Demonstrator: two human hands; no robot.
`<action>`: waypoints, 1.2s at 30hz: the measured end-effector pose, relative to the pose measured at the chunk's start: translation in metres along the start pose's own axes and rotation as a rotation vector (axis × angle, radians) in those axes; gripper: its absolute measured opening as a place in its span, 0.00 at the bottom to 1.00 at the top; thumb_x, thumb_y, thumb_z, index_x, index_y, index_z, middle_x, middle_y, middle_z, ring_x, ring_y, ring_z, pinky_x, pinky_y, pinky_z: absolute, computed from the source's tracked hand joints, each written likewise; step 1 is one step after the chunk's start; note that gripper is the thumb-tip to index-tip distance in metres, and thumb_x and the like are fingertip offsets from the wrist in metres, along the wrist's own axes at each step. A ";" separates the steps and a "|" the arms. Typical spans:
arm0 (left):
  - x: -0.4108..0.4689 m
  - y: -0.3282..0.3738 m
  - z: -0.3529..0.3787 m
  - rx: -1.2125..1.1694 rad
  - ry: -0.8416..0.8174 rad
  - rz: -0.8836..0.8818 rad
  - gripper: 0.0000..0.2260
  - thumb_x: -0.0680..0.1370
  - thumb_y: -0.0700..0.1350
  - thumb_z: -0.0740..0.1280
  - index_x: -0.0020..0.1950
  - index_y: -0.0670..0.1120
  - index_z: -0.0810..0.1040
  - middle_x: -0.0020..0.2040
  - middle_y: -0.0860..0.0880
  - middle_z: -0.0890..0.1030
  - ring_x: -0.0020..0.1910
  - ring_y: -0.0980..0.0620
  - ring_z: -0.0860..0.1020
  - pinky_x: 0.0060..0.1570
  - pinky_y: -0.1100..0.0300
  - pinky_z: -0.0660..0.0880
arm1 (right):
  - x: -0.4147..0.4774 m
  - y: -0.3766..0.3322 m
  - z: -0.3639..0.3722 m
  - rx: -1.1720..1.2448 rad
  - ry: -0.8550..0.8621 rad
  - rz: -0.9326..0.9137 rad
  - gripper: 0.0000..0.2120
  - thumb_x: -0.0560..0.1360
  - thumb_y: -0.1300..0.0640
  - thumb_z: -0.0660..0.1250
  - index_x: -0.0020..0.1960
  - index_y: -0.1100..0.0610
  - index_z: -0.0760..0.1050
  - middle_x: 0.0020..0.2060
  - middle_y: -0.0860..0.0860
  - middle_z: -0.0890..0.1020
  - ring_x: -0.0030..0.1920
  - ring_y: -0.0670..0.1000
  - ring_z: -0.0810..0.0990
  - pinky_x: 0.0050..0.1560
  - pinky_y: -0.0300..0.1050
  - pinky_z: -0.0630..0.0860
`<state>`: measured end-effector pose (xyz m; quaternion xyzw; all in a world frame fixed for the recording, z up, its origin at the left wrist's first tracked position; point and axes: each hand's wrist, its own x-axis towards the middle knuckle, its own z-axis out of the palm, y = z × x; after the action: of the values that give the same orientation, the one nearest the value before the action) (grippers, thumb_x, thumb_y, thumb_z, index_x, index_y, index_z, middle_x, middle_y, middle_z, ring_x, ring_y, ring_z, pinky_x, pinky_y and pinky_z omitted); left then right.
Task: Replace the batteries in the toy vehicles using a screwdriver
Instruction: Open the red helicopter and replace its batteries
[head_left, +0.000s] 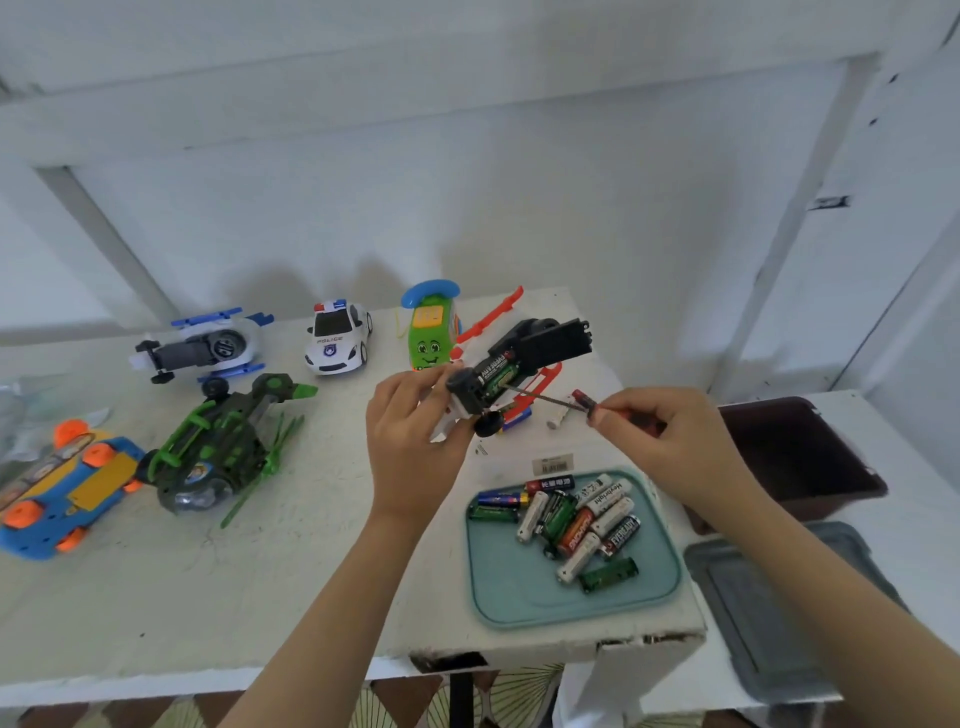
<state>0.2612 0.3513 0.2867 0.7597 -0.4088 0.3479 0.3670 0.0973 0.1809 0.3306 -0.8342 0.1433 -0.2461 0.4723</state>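
1. Surface (311, 545) lay below both grips. Resting the toy on it would probably have steadied the prying better than working in mid-air.
2. Dark bin (810, 457) and grey lid (779, 597) sat outward of the right grip (670, 441), well apart from the work.
3. Teal tray (519, 592) lay just below the right grip, near its forearm, heaped with loose batteries (576, 519). A dropped elbow could have scattered them.
4. Parked toys stood outward of the left grip (410, 431): a blue car (62, 493), a green-and-black helicopter (223, 447) and a white-and-blue helicopter (202, 345). A police car (340, 338) and a green phone toy (431, 332) stood beyond that grip. None blocked the work.
5. Toy vehicle (545, 345), the task's thing, was held belly-up above the surface. The left grip's fingers curled around its lower end, and its open battery bay faced the right grip. A firm, unmoving hold seemed the main need.
6. Screwdriver (576, 401) was pinched by its red handle in the right grip, its shaft reaching across to the bay. Whether the tip touched anything could not be told.
7. Seated batteries (496, 371), green, filled the bay. Levering gently at one end, away from the contacts, looked wisest, lest one spring out.
8. White battery (558, 418) lay on the surface between the grips, under the shaft, easily confused with fresh ones.
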 end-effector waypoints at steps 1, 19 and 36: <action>0.000 0.000 0.002 0.000 -0.002 0.005 0.15 0.71 0.43 0.71 0.56 0.41 0.82 0.50 0.44 0.83 0.49 0.48 0.74 0.53 0.61 0.68 | -0.001 -0.001 0.001 -0.011 -0.011 -0.010 0.07 0.74 0.60 0.70 0.38 0.52 0.83 0.28 0.51 0.80 0.25 0.41 0.70 0.28 0.31 0.66; 0.004 0.007 0.026 0.117 0.064 -0.048 0.13 0.68 0.38 0.76 0.51 0.39 0.84 0.45 0.44 0.83 0.48 0.48 0.73 0.48 0.57 0.67 | -0.017 0.001 0.041 -0.421 -0.018 -0.109 0.07 0.81 0.52 0.59 0.46 0.53 0.71 0.25 0.43 0.71 0.23 0.43 0.69 0.26 0.34 0.66; 0.007 -0.017 0.016 0.194 0.047 0.040 0.13 0.69 0.40 0.74 0.53 0.40 0.84 0.47 0.45 0.83 0.48 0.45 0.75 0.50 0.55 0.67 | -0.012 0.010 0.024 -0.359 0.026 -0.004 0.06 0.79 0.51 0.60 0.45 0.50 0.72 0.24 0.45 0.72 0.26 0.43 0.73 0.26 0.35 0.64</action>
<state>0.2833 0.3421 0.2804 0.7750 -0.3794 0.4108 0.2945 0.1004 0.1991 0.3085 -0.9022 0.1894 -0.2279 0.3134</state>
